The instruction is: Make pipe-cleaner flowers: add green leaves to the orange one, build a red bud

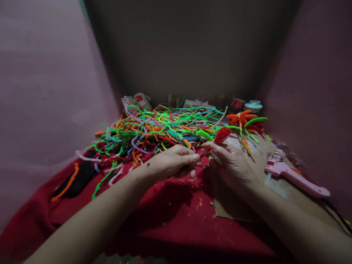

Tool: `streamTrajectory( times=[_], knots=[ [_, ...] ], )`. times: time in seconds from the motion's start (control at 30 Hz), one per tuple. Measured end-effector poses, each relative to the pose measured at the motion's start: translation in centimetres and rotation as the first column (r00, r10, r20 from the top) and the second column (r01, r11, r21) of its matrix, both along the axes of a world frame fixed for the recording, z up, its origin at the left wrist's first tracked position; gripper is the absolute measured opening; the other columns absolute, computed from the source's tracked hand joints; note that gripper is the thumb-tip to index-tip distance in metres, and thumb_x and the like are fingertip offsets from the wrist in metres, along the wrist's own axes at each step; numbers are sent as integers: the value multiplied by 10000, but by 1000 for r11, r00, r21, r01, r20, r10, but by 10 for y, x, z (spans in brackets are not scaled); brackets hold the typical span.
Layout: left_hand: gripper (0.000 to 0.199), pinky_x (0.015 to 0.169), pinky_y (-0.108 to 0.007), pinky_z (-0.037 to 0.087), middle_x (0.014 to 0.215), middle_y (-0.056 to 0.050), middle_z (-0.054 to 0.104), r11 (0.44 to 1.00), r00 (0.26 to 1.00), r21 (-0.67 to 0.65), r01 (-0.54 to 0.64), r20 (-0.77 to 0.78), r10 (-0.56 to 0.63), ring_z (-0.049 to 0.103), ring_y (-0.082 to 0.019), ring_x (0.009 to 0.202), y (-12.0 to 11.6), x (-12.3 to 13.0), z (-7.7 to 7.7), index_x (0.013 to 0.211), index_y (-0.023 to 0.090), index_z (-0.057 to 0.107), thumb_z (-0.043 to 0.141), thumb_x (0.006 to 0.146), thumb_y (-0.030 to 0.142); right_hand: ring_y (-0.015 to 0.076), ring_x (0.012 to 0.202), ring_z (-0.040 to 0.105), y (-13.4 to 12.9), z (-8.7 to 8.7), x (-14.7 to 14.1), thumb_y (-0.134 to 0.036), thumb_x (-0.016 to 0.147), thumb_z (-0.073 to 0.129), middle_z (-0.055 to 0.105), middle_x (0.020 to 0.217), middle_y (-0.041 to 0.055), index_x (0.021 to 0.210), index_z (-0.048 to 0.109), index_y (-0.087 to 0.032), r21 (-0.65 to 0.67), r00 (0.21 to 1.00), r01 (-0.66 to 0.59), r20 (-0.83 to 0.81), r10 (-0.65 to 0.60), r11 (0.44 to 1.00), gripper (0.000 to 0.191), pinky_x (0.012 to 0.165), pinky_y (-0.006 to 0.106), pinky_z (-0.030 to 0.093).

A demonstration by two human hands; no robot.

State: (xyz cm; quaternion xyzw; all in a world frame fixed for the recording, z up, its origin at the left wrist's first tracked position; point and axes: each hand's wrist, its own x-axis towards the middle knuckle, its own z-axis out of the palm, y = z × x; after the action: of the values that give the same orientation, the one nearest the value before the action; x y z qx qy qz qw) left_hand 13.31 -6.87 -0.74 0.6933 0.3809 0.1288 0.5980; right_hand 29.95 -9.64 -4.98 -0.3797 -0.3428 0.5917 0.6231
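My right hand (232,161) is closed around the lower end of a red fuzzy pipe-cleaner flower (222,135), its red head showing above the fingers. From there a thin dark stem (204,152) runs left to my left hand (178,160), whose thumb and fingers pinch its end. A bright green leaf-shaped loop (205,135) shows beside the red head; whether it is joined to the flower I cannot tell. Just beyond both hands lies a big tangled heap of coloured pipe cleaners (162,126).
A pink glue gun (297,178) lies on a cardboard sheet (228,201) at the right. Behind it are an orange pipe-cleaner flower (240,118) and a light-blue-lidded jar (253,106). Red cloth (176,227) with scattered fluff covers the table; an orange pipe cleaner (67,183) lies left.
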Motion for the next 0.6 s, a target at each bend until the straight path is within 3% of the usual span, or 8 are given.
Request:
streamTrajectory(
  times=[0.17, 0.27, 0.43, 0.6],
  knots=[
    [290, 375, -176, 146, 496, 64, 416, 953, 986, -302, 8, 163, 44, 210, -20, 363, -1, -3, -15, 783, 118, 580, 546, 805, 406, 80, 488, 311, -1, 3, 0, -254, 627, 718, 473, 528, -47, 693, 689, -194, -13, 1000, -14, -1, 14, 1000, 93, 461, 246, 213],
    [291, 380, -175, 123, 462, 91, 303, 944, 970, -325, -57, 204, 129, 170, -24, 375, -5, 1, -24, 715, 133, 545, 564, 794, 412, 82, 488, 312, -2, 2, 0, -261, 618, 714, 444, 505, -56, 674, 678, -198, -41, 1000, 3, -17, -4, 999, 91, 468, 249, 218],
    [274, 393, -173, 146, 455, 89, 280, 968, 944, -142, -209, 229, 238, 192, -36, 393, -16, 10, -27, 665, 150, 507, 527, 813, 379, 92, 507, 337, -1, 1, 1, -274, 650, 694, 451, 517, -45, 690, 681, -198, -56, 997, -11, -73, 7, 998, 87, 475, 245, 221],
    [262, 443, -186, 232, 499, 61, 354, 923, 945, 227, -310, 179, 273, 293, -59, 454, -28, 15, -27, 635, 149, 523, 457, 837, 301, 98, 506, 346, 0, 0, 1, -267, 660, 676, 486, 523, -40, 704, 685, -205, -41, 988, -70, -144, 63, 997, 77, 477, 246, 224]
  ],
)
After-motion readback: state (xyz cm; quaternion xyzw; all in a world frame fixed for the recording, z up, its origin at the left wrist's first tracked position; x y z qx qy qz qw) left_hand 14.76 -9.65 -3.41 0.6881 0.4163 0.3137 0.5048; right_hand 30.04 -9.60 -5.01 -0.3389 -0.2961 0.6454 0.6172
